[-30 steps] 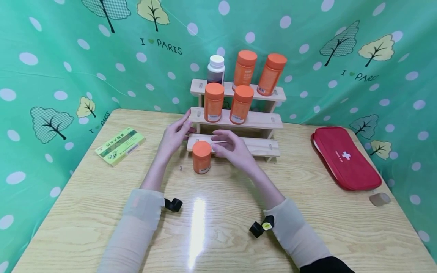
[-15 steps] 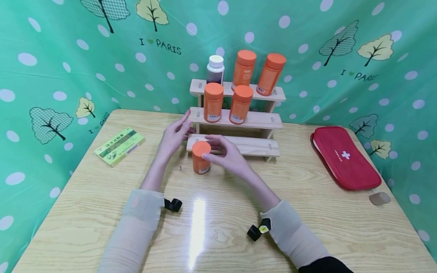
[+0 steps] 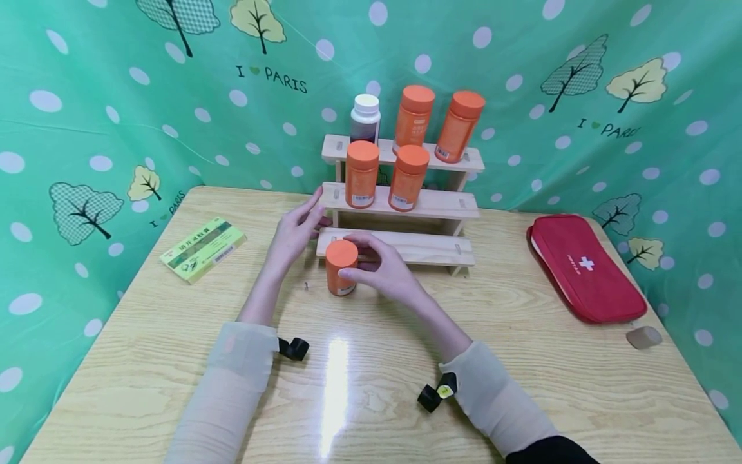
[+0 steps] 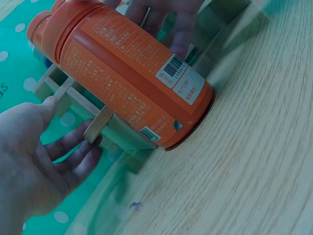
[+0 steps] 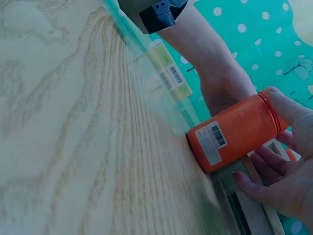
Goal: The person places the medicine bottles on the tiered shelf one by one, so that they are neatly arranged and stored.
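An orange bottle with an orange cap stands upright on the table, in front of the lowest step of a three-tier wooden rack. My right hand holds this bottle from the right. Its thumb lies across the near side by the neck, and the other fingers reach behind, partly hidden. At the rack's left end, my left hand grips the wood, thumb up at the middle step and fingers around the end, as the left wrist view shows. In that view the bottle's printed label and barcode face the camera.
Two orange bottles stand on the middle step. The top step bears a white-capped bottle and two more orange ones. A green-yellow box lies left; a red first-aid pouch and a small grey-brown cylinder lie right.
My right hand has moved left and slightly down onto the orange bottle, its thumb now across the near side. The bottle, the rack and my left hand have stayed in place.
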Demonstrator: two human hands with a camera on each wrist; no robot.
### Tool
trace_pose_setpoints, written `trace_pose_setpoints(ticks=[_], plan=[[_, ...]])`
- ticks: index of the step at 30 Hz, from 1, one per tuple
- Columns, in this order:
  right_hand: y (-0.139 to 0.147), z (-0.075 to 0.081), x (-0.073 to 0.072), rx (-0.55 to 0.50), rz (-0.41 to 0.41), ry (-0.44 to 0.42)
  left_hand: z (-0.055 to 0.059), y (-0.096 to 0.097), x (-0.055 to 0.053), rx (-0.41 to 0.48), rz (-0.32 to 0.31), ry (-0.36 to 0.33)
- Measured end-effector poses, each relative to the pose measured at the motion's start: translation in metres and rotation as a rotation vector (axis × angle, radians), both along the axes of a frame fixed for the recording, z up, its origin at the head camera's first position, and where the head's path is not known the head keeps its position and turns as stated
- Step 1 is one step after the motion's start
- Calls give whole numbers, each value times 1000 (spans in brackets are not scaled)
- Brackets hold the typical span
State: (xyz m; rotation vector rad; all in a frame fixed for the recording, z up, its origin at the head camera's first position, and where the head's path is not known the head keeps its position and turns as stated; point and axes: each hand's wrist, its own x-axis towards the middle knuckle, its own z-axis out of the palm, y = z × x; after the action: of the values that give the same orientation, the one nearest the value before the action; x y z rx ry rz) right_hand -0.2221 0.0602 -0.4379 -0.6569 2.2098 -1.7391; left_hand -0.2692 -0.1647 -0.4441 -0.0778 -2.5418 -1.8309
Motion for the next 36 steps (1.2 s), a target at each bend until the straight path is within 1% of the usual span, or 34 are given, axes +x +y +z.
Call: trace_pose_setpoints(ticks=[4,13,23,32,36], plan=[[-1,-4,0,6,-4,8,0,0,0,0,1,1],[-2,-5,1,32,-22,38,-1,0,0,2,0,0],[-1,-5,2,17,-23,49,0,1,0,-11,8,-9],[0,0,3,16,-6,24,-1,0,-1,-12,7,-15],[1,4,3,28,-3,37,-1,0,0,-13,9,-10]])
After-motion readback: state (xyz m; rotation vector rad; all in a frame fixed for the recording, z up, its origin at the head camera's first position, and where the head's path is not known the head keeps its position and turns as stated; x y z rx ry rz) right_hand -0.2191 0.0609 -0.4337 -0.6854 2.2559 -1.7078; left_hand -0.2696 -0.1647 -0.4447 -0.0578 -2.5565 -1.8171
